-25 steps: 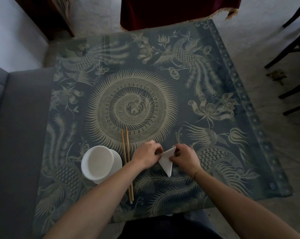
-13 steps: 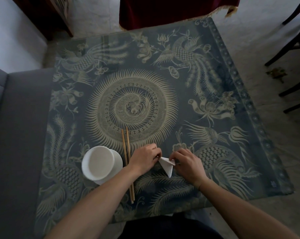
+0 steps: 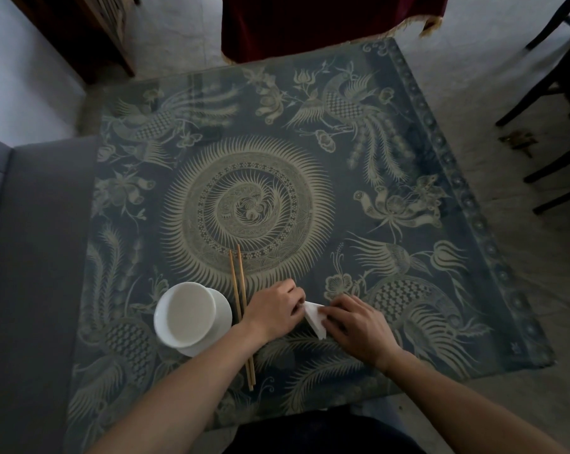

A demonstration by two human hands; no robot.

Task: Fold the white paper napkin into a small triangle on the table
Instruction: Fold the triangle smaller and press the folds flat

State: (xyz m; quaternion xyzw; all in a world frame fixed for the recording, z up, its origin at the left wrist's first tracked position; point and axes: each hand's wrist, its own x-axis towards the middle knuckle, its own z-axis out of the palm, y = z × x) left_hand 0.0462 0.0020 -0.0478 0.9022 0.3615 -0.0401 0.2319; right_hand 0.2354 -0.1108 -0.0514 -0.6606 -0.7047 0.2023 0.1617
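Note:
The white paper napkin (image 3: 313, 317) lies folded into a small triangle near the front edge of the patterned table (image 3: 408, 158), its tip pointing toward me. My left hand (image 3: 275, 311) rests at the napkin's left corner, fingers curled onto it. My right hand (image 3: 355, 322) lies flat over its right half and covers much of it. Only a narrow white wedge shows between the two hands.
A white bowl (image 3: 185, 314) on a white saucer stands left of my left hand. Two wooden chopsticks (image 3: 241, 309) lie between bowl and hand, running under my left forearm. A grey sofa (image 3: 31, 257) borders the table on the left; dark chair legs (image 3: 545, 93) stand right.
The napkin's upper flap has come down and the triangle has shrunk. My right hand has slid left over it and flattened; my left hand has barely moved.

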